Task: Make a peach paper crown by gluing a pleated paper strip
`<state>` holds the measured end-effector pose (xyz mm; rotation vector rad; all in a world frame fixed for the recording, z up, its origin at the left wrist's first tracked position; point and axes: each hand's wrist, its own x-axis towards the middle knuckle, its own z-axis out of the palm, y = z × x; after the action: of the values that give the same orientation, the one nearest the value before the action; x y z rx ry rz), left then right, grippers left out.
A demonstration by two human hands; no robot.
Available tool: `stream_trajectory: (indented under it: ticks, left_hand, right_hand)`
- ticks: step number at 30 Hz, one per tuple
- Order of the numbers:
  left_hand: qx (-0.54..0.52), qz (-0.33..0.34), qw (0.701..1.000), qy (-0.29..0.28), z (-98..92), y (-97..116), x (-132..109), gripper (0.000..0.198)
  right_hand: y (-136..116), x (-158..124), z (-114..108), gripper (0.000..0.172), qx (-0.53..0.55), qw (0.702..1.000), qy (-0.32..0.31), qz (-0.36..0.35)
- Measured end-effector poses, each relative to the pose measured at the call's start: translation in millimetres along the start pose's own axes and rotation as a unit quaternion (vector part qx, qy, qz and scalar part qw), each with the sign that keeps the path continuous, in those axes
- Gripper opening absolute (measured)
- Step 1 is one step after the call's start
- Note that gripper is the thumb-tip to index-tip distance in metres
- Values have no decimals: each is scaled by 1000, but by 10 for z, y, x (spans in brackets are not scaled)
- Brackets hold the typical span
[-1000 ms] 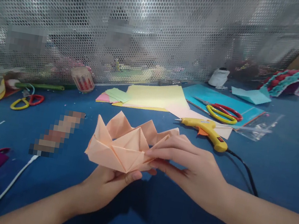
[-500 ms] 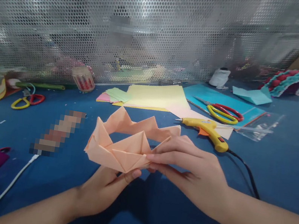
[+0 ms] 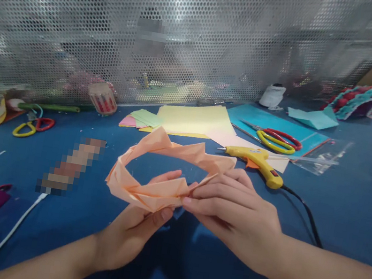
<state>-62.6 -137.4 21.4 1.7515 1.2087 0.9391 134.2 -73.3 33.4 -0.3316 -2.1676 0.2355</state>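
You hold peach paper ring (image 3: pixel 160 189) above desk (image 3: pixel 361 202), left of glue gun (image 3: pixel 256 160) and nearer you: left hand (image 3: pixel 133 230) gripping near edge from below, right hand (image 3: pixel 244 216) pinching it. Points folded, loop seemingly closed; fastening under right hand hidden.

Paper ring (image 3: pixel 159 190) in both hands (image 3: pixel 131 232) (image 3: pixel 242 215)

Paper ring (image 3: pixel 159 188) in the grip plain peach, glue gun (image 3: pixel 257 160) beyond it yellow, tabletop (image 3: pixel 199 275) below blue, panel (image 3: pixel 207 14) farther off silver-grey, hole-dotted.
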Motion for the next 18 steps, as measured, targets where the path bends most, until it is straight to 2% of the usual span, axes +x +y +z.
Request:
stream_trajectory:
  ticks: [3, 10, 14, 18]
  left_hand:
    - [-31, -15, 999, -19, 7, 20, 23, 34]
    - [-78, -14, 996, 34, 54, 28, 72, 31]
    - [-30, -14, 998, 44, 59, 17, 60, 32]
    - [-7, -34, 994, 103, 49, 7, 42, 27]
  right_hand:
    - [32, 13, 25, 15, 20, 1000, -5, 22]
    - [56, 3, 71, 25, 23, 992, -10, 127]
    - [32, 7, 76, 19, 4, 995, -4, 99]
    - [18, 15, 74, 12, 32, 997, -5, 67]
